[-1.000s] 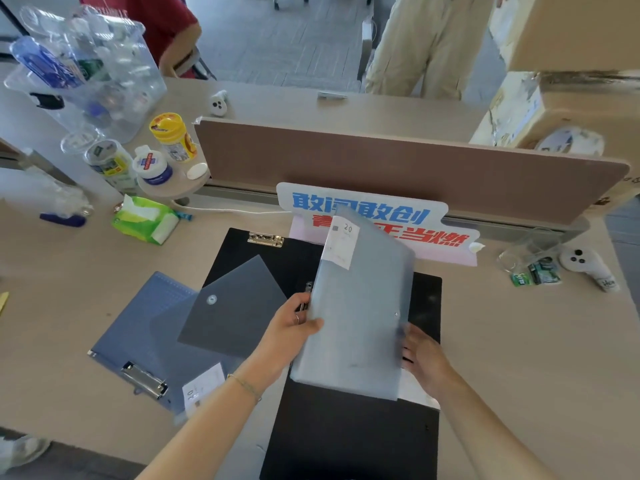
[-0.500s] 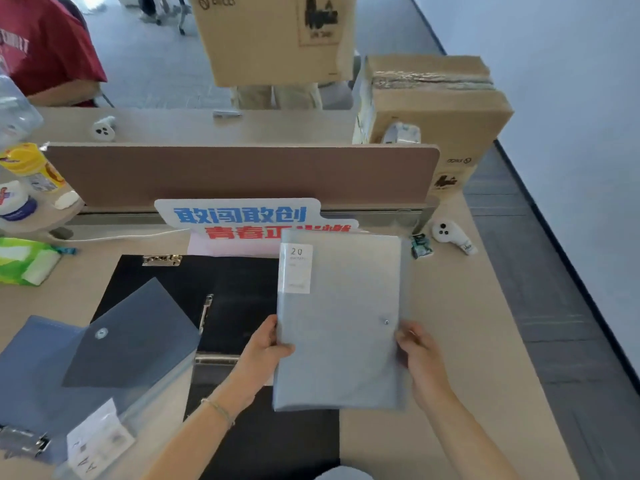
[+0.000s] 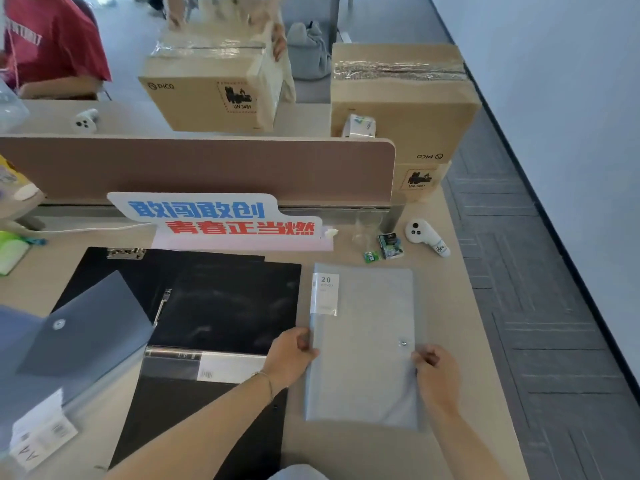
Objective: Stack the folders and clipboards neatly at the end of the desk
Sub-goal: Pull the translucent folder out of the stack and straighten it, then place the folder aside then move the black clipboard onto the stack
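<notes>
Translucent grey plastic pocket folder with a white "20" label (image 3: 363,341) lay flat near the desk's right end, at roughly 4 o'clock from the frame's centre, square to the light wooden desk (image 3: 446,306) edge. Left hand (image 3: 289,358) pinched the folder's left edge, thumb on top; right hand (image 3: 434,370) pinched the right edge just below the snap button. Both arms bare.

Handling, as a judgement: thin, light, flexible sheet plastic, slick on a smooth desktop, so it would likely slide when nudged and sag if lifted by one corner. Two long edges were the sensible grip (spine side stiffer).

At 9 o'clock of the folder, touching or nearly so: an open black binder with a metal clamp (image 3: 214,306), spread wide, partly over a black clipboard with a brass clip (image 3: 114,261). Further, at 8 o'clock, a blue-grey snap envelope folder (image 3: 86,341) over a blue item, cut off by the frame.

At 12 o'clock: a white cut-out sign with blue and red characters (image 3: 214,220), a clear plastic cup (image 3: 367,226), small green packets (image 3: 389,245) and a white handheld controller (image 3: 426,237), all near the stacking spot's far edge. Brown desk divider (image 3: 197,168) and taped cardboard boxes (image 3: 401,98) behind. Nothing lay on the folder itself.
</notes>
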`<control>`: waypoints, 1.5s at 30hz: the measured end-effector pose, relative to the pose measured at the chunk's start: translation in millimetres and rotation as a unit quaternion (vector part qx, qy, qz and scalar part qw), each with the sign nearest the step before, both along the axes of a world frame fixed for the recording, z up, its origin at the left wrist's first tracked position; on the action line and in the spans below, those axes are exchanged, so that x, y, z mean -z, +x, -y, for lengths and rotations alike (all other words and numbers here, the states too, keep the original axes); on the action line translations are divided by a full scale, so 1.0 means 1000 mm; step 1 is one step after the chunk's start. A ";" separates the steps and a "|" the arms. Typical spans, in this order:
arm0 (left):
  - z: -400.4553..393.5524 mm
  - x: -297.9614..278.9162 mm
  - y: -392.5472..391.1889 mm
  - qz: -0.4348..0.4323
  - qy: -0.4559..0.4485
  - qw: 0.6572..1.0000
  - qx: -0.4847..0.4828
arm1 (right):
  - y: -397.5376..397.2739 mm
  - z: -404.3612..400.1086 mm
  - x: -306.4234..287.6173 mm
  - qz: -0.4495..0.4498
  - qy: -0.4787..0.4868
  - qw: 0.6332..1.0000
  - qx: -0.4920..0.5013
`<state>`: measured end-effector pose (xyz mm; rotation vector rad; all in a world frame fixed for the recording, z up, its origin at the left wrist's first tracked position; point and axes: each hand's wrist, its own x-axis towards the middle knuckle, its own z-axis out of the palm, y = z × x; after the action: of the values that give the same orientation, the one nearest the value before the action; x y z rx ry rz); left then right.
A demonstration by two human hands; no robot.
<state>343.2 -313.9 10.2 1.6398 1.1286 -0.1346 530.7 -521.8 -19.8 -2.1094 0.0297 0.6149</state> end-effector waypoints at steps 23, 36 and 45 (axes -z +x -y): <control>0.006 0.039 0.062 -0.155 0.129 0.979 -0.024 | 0.031 -0.020 0.033 0.075 -0.237 0.952 -0.180; -0.019 -0.017 0.050 -0.061 0.186 0.978 0.070 | 0.006 -0.075 -0.019 0.201 -0.179 0.929 -0.255; -0.066 -0.051 -0.050 -0.016 0.253 0.967 0.014 | -0.093 -0.141 -0.073 0.241 -0.076 0.917 -0.309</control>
<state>293.6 -247.6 60.7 2.1087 1.2293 0.1209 438.1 -380.7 53.3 -2.3682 -0.9223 0.4341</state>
